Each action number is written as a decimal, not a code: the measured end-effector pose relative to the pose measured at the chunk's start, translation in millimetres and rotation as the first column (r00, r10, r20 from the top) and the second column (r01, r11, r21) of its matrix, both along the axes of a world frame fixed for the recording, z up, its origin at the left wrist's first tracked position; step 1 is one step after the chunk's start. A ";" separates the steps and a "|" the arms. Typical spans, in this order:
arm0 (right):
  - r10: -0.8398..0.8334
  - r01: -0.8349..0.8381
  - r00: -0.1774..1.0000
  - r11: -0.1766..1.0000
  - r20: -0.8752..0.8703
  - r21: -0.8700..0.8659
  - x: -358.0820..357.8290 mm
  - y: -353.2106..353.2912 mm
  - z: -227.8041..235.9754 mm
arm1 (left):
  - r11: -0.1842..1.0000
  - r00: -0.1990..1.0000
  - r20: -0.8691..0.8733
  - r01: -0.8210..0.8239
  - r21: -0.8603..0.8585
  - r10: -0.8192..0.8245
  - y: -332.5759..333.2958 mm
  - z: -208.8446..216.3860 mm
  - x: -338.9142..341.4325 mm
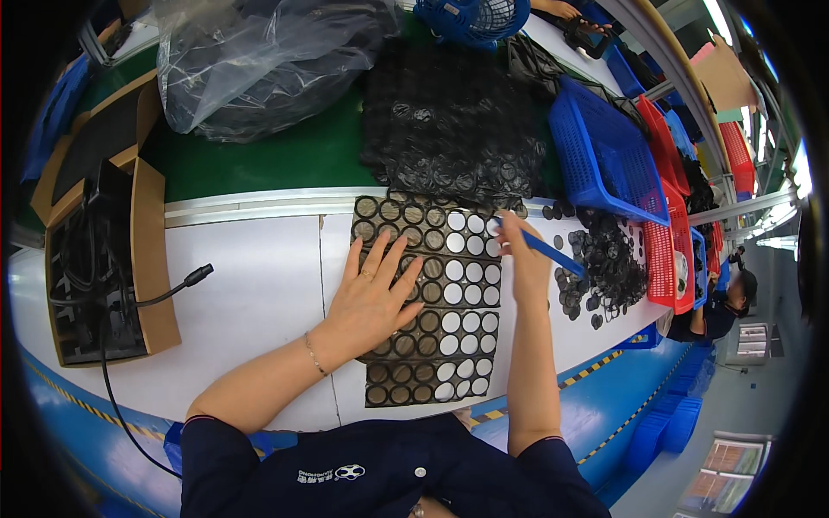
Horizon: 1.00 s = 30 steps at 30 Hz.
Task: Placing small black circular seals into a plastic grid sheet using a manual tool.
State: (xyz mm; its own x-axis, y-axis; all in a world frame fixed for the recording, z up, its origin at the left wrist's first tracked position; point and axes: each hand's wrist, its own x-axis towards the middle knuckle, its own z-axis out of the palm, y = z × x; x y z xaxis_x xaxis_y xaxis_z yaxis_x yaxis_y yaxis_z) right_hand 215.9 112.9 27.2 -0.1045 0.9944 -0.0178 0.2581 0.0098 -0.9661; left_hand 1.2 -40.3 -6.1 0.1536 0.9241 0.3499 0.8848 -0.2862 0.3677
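A sheet of black rings in rows (402, 372) lies on the white worktop in front of me. White discs (474, 272) fill the rings in its right-hand columns, while the left-hand rings show a brownish centre. My left hand (370, 293) rests on the left part of the sheet, palm down and fingers spread, holding nothing. In my right hand (523, 250) is a slim blue stick-shaped tool (557, 256), gripped near its far end. Its tip is by the top right rings; whether it touches a disc, I cannot tell.
Loose black round pieces (615, 263) lie heaped on the right, beside blue (596, 155) and red baskets (661, 259). Beyond the sheet are black wrapped sheets (453, 121), a clear plastic bag (259, 69) and a blue fan (471, 17). A cardboard box (155, 259) with black cables stands left.
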 end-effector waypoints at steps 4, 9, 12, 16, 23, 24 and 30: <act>0.180 -0.193 0.978 0.971 -0.103 -0.140 -48.4 -13.2 -7.8 | 1.000 1.000 0.010 0.022 -0.019 -0.021 3.8 3.7 0.7; 0.196 -0.195 0.981 0.968 -0.011 -0.157 -58.3 -10.8 -13.6 | 0.999 1.000 0.010 0.020 -0.030 -0.020 2.2 4.4 0.1; 0.198 -0.195 0.980 0.967 0.002 -0.163 -59.4 -12.4 -11.7 | 0.999 1.000 0.012 0.017 -0.032 -0.017 1.5 3.4 -0.1; 0.202 -0.194 0.979 0.967 0.036 -0.162 -59.7 -12.3 -10.8 | 0.999 1.000 0.015 0.020 -0.032 -0.020 1.7 4.1 0.0; 0.111 -0.360 0.887 0.774 0.448 0.520 -65.7 -19.3 -20.6 | 0.999 1.000 0.001 0.023 -0.025 -0.023 2.0 4.0 1.0; 0.032 -0.410 0.842 0.686 0.538 0.601 -70.5 -25.0 -19.9 | 0.999 1.000 -0.004 0.021 -0.025 -0.021 2.1 3.5 1.2; -0.556 -0.238 0.659 0.486 0.508 0.841 14.0 20.6 -4.4 | 1.000 1.000 0.019 0.012 -0.019 -0.011 1.3 4.0 -0.1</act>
